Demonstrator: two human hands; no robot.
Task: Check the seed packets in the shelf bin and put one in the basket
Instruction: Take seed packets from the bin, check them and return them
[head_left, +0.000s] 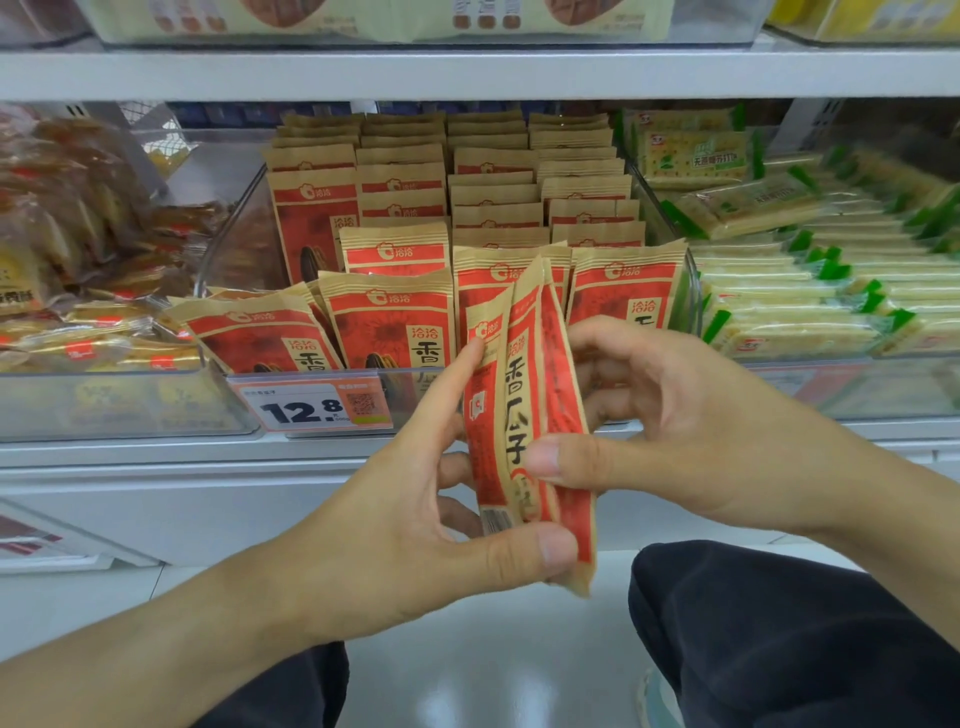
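Both hands, left (415, 530) and right (670, 436), pinch one packet (524, 431) upright, edge-on, just below the bin (693, 291); no basket in view.

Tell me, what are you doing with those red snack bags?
A person is crouched at a shop shelf, holding a few red and tan seed packets upright, edge-on to the camera. The left hand and right hand both pinch them in front of the clear bin full of matching packets. No basket is in view.
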